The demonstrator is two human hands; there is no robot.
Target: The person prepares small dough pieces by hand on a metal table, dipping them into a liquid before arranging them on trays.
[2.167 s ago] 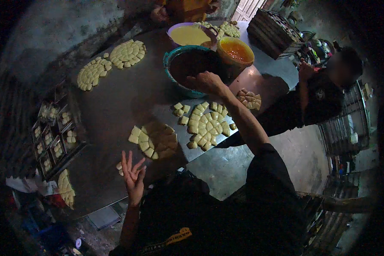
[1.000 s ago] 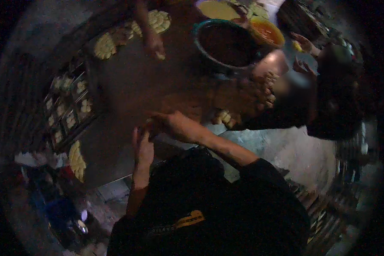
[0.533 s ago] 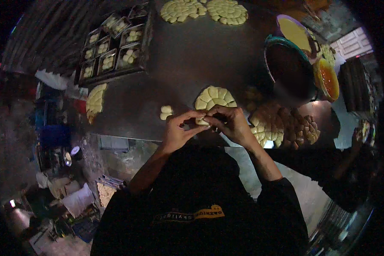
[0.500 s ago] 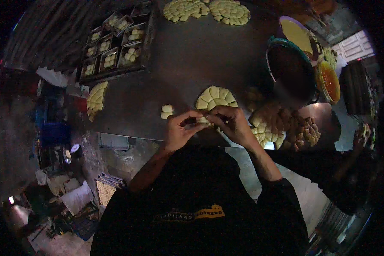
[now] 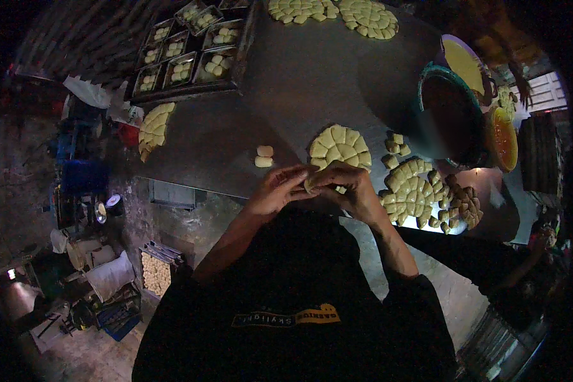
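Observation:
My left hand [image 5: 279, 190] and my right hand [image 5: 353, 188] meet at the table's near edge. Their fingers pinch a small piece of pale dough [image 5: 311, 184], mostly hidden by the fingers. Just beyond them lies a round of dough cut into wedges [image 5: 340, 146], its near side covered by my right hand. Another pale bit of dough [image 5: 341, 190] shows under the right fingers. To the left, two small dough pieces [image 5: 264, 156] sit together on the dark table [image 5: 216, 143].
A rack of tins holding dough pieces [image 5: 188, 63] stands far left, near a half round of dough [image 5: 156, 130]. More cut dough [image 5: 410, 191] lies right, below a large dark tub [image 5: 449, 114] and a yellow bowl [image 5: 503, 140]. Further dough rounds [image 5: 369, 18] are at the back.
The whole view has shifted, so the table's things appear farther right. My fingers have changed position around the dough piece. The cut dough on the right shows more clearly.

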